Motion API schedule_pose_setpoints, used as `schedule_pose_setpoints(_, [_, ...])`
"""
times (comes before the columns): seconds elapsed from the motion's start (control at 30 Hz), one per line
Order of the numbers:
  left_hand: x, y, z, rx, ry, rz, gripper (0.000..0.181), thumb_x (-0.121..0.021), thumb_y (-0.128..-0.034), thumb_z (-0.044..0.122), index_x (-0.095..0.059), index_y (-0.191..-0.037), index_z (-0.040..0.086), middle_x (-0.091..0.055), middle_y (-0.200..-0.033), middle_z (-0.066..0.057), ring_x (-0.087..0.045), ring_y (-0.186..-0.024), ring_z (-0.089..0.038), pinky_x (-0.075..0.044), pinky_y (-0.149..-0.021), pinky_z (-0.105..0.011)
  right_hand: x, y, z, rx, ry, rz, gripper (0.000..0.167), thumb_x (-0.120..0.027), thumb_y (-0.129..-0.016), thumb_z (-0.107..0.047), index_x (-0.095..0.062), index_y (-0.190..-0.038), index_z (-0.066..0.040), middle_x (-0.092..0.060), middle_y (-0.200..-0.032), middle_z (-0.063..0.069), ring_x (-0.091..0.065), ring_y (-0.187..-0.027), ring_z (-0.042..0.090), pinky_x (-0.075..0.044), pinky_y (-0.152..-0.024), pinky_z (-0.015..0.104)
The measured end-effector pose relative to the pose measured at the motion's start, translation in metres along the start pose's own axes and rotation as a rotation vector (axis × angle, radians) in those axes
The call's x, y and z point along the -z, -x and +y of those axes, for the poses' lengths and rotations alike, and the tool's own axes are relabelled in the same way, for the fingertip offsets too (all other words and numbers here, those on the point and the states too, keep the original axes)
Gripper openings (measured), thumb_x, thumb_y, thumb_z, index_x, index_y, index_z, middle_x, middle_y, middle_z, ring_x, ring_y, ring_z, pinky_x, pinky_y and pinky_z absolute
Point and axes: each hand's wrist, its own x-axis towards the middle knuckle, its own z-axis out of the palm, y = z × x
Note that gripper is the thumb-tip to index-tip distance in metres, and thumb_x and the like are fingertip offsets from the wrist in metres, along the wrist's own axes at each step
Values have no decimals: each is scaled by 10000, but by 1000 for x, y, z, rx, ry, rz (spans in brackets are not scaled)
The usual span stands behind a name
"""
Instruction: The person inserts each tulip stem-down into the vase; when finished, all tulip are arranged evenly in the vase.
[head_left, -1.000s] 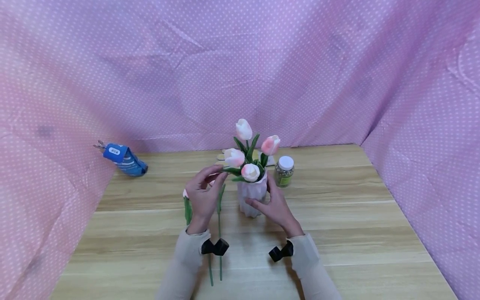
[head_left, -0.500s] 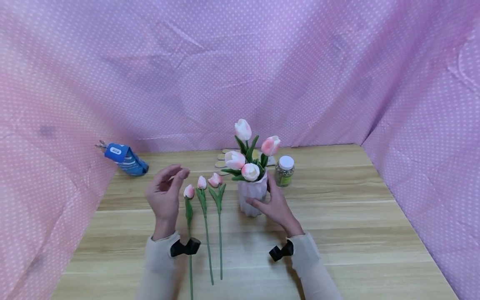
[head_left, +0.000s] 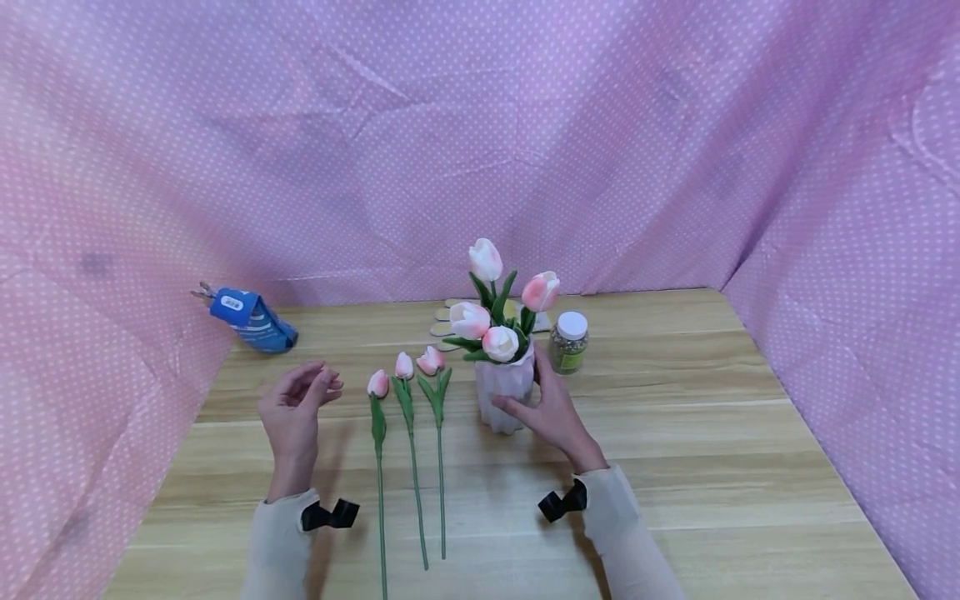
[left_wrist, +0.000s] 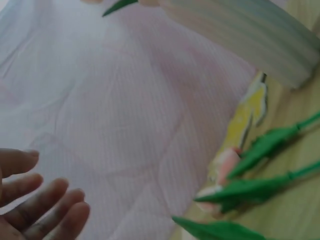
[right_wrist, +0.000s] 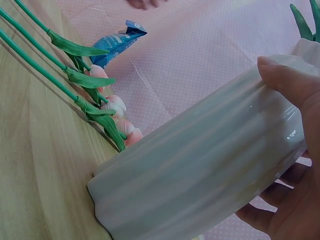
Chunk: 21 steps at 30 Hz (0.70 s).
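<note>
A white ribbed vase [head_left: 504, 392] stands upright on the table with several pink-and-white tulips [head_left: 500, 343] in it. My right hand [head_left: 553, 412] grips its right side near the rim; in the right wrist view the thumb and fingers wrap round the vase [right_wrist: 200, 160]. Three loose tulips lie side by side left of the vase, stems toward me: one at the left [head_left: 378, 417], one in the middle [head_left: 405, 396], one at the right [head_left: 437, 392]. Left of them my left hand [head_left: 295, 417] hovers with relaxed, bent fingers and holds nothing.
A jar with a white lid [head_left: 570, 342] stands right of the vase. Behind the vase lies a yellow-and-white glove-like item [head_left: 442, 315], partly hidden. At the back left is a blue pouch [head_left: 258, 323] with metal tips sticking out. Pink dotted cloth [head_left: 480, 150] hangs round the table.
My left hand has left the tulips at the vase and moved left, past the three loose stems, then lower toward me. My right hand keeps its grip on the vase.
</note>
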Motion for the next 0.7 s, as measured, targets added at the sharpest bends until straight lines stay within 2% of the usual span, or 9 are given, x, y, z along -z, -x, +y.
schedule_pose_setpoints(0.07, [7,2,-5,120,-85,5,145,-724,-905,61,-712,-1042,12,-748,-810,47,-725,-693,-78,-630,-644,-234,0,0,0,11,2,2,925,-815,-835,-298,-251,-1567,-249,-463,-1541,63,-485,-1396,315,-435,-1138,581])
schedule_pose_setpoints(0.17, [15,6,-12,285,-217,-25,201,-726,-919,122,-690,-1100,42,-725,-838,85,-715,-714,-59,-635,-660,-236,0,0,0,26,9,8,919,-816,-835,-292,-260,-1565,-237,-482,-1524,72,-498,-1383,314,-444,-1129,579])
schedule_pose_setpoints(0.3, [24,13,-22,428,-355,-94,336,-693,-952,180,-625,-1231,6,-699,-865,139,-708,-738,-33,-641,-696,-253,0,0,0,41,15,13,898,-813,-838,-293,-280,-1558,-224,-499,-1508,76,-510,-1372,310,-452,-1124,573])
schedule_pose_setpoints(0.43, [31,21,-32,521,-438,-152,441,-656,-979,252,-559,-1328,0,-671,-874,161,-705,-748,-33,-638,-713,-247,0,1,1,44,13,14,900,-810,-839,-296,-274,-1560,-238,-496,-1510,69,-512,-1367,306,-458,-1116,573])
schedule_pose_setpoints(0.7, [38,38,-44,625,-508,-236,449,-629,-993,255,-527,-1364,24,-673,-1008,12,-688,-788,-57,-629,-691,-234,-1,1,1,46,12,16,910,-810,-840,-295,-263,-1565,-239,-494,-1512,73,-517,-1362,311,-462,-1111,572])
